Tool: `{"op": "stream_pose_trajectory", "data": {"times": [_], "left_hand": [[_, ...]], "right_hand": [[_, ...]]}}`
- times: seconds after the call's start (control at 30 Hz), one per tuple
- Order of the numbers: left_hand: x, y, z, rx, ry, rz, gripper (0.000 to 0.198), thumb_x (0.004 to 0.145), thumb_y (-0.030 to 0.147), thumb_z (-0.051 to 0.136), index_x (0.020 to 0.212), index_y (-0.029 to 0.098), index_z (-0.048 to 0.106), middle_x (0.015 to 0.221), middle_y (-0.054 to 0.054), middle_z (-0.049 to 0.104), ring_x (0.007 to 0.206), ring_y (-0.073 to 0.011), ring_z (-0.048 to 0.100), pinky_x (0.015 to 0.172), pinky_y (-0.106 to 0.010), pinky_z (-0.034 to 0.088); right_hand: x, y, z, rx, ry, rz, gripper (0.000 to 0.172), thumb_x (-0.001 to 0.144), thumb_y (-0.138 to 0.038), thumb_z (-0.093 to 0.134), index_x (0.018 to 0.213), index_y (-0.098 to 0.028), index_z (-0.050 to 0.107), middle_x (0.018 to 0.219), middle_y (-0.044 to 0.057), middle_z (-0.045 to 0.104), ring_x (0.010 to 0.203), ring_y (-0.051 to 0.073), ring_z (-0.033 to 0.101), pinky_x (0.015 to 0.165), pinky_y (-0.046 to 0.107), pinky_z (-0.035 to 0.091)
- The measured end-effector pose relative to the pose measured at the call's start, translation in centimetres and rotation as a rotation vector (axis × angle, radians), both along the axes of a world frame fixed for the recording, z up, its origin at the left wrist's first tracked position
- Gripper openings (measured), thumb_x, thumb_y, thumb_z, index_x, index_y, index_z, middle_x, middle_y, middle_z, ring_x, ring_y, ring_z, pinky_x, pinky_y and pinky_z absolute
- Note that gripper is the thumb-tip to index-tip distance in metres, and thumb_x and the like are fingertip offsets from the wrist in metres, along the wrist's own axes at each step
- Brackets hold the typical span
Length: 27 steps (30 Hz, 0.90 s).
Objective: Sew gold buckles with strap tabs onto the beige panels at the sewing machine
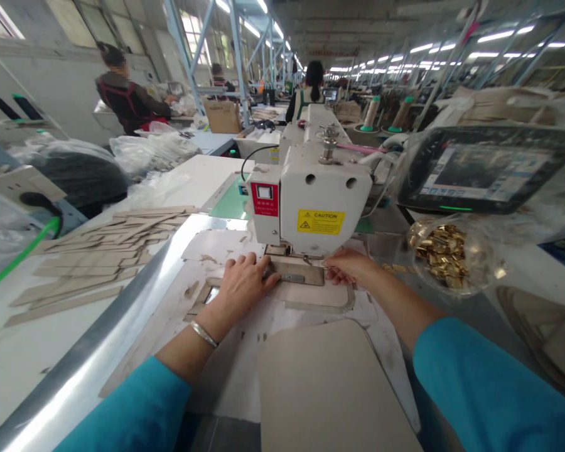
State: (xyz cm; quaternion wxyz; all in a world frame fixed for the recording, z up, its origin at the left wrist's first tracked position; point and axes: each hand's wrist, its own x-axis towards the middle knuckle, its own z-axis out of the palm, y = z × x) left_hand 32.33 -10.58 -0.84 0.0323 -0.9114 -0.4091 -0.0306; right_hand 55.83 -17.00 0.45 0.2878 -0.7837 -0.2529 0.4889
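Note:
My left hand (240, 285) lies with its fingers spread over the left end of a beige strip (306, 271) beneath the sewing machine head (317, 194). Its thumb rests beside a small flat metal bar (292, 278) on that strip. At the strip's right end, the fingers of my right hand (351, 267) are closed in a pinch; what is between them is too small to make out. Both hands are above a pale template sheet (245, 342). A larger beige panel (320, 383) with rounded corners lies in front, nearer to me.
Many beige strips (94, 251) are spread on the white table at left. A clear bowl of gold metal pieces (442, 257) stands at right, below a plastic-wrapped touchscreen (480, 169). More dark beige panels (541, 339) lie at lower right. A co-worker (127, 94) sits at far left.

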Motion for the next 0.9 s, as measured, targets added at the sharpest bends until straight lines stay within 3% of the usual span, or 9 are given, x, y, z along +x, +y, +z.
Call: {"op": "stream_pose_trajectory", "data": {"times": [0.27, 0.7, 0.9], "left_hand": [[2.2, -1.8, -0.2, -0.035, -0.04, -0.074, 0.041, 0.094, 0.055, 0.044, 0.117, 0.022, 0.056, 0.105, -0.009, 0.059, 0.099, -0.0284, 0.056, 0.085, -0.04, 0.039], [1.9, -4.6, 0.9, -0.159, -0.072, -0.207, 0.04, 0.095, 0.039, 0.051, 0.127, 0.016, 0.049, 0.123, -0.012, 0.06, 0.116, -0.0277, 0.054, 0.104, -0.044, 0.034], [2.4, -6.6, 1.4, -0.214, -0.085, -0.251, 0.027, 0.096, 0.036, 0.049, 0.111, 0.016, 0.058, 0.111, -0.011, 0.062, 0.108, -0.0279, 0.057, 0.095, -0.043, 0.041]], "right_hand": [[3.2, -2.2, -0.5, -0.002, -0.001, -0.021, 0.011, 0.09, -0.017, 0.056, 0.08, -0.013, 0.056, 0.052, 0.0, 0.062, 0.036, 0.007, 0.053, 0.037, 0.016, 0.035], [8.1, -5.6, -1.1, -0.007, -0.055, -0.097, 0.006, 0.087, -0.019, 0.059, 0.083, -0.015, 0.056, 0.057, 0.0, 0.064, 0.041, 0.009, 0.056, 0.041, 0.017, 0.039], [9.0, -6.2, -1.5, 0.03, -0.051, -0.094, 0.009, 0.088, -0.02, 0.059, 0.082, -0.016, 0.055, 0.057, -0.001, 0.063, 0.041, 0.009, 0.057, 0.041, 0.017, 0.04]]}}
